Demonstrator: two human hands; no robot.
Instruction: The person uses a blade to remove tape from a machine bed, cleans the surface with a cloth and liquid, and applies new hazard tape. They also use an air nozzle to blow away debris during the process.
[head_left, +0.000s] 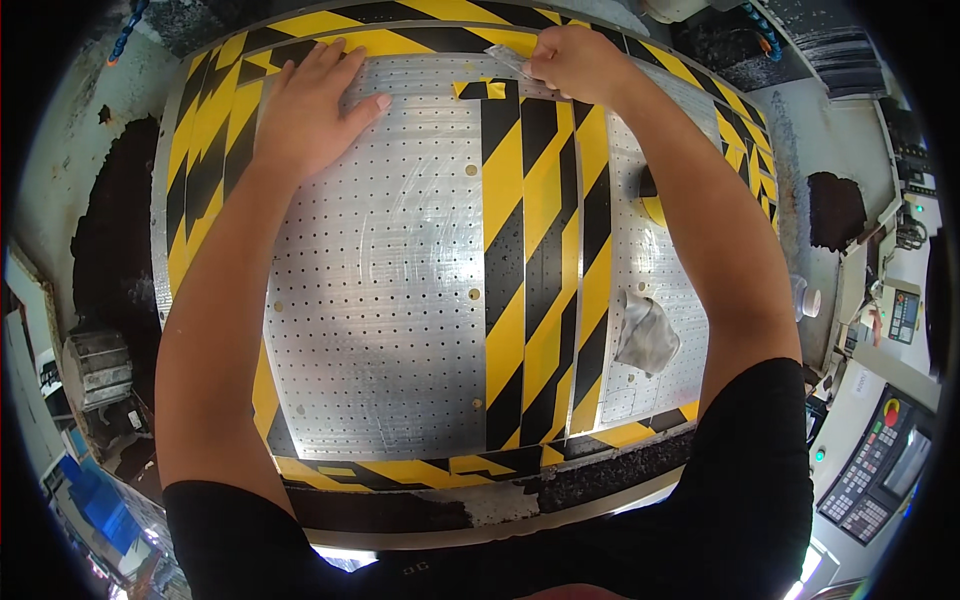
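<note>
My left hand point(315, 108) lies flat with fingers spread at the far left of a perforated metal plate point(390, 270), over its striped border. At the far edge, the fingers of my right hand point(580, 65) pinch a small, thin grey piece point(508, 60); its kind is unclear. It touches or hovers just over the black-and-yellow tape point(420, 40) there. Just nearer lies a ragged tape end point(480, 90), above the wide striped bands point(545, 260) running down the plate. My right forearm partly hides a yellow-and-black tape roll point(652, 208). A crumpled grey cloth point(648, 335) rests right of the bands.
Striped tape point(380, 472) also borders the near edge. At right stand a control panel point(880, 450) with a red button and a clear bottle point(808, 300). A metal block point(98, 365) sits at left, and blue jointed hoses point(125, 30) hang at the back.
</note>
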